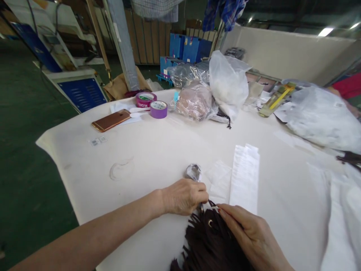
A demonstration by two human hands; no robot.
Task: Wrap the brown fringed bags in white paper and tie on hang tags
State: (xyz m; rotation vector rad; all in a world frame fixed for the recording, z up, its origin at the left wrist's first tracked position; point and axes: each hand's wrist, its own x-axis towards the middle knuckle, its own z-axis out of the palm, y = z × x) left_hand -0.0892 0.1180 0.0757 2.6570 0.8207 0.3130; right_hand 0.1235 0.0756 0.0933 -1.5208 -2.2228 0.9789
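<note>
A dark brown fringed piece (210,246) with a metal eyelet lies at the front edge of my view, its strips spreading to the left. At its top edge my left hand (184,196) is closed, with the fingers curled in; what they grip is hidden. A bit of metal shows just below those fingers. My right hand (251,229) lies along the piece's right side, its fingertips pinching the top edge beside a thin white strip. Just beyond my left hand sits a small crumpled silvery-grey wad (193,172).
White folded sheets (245,177) lie beyond my right hand on the white table (84,162). Farther back are a phone (111,120), purple tape (158,109), pink tape (146,99), plastic-wrapped goods (194,101) and a yellowish bottle-like object (276,100). Plastic bags (324,116) fill the right.
</note>
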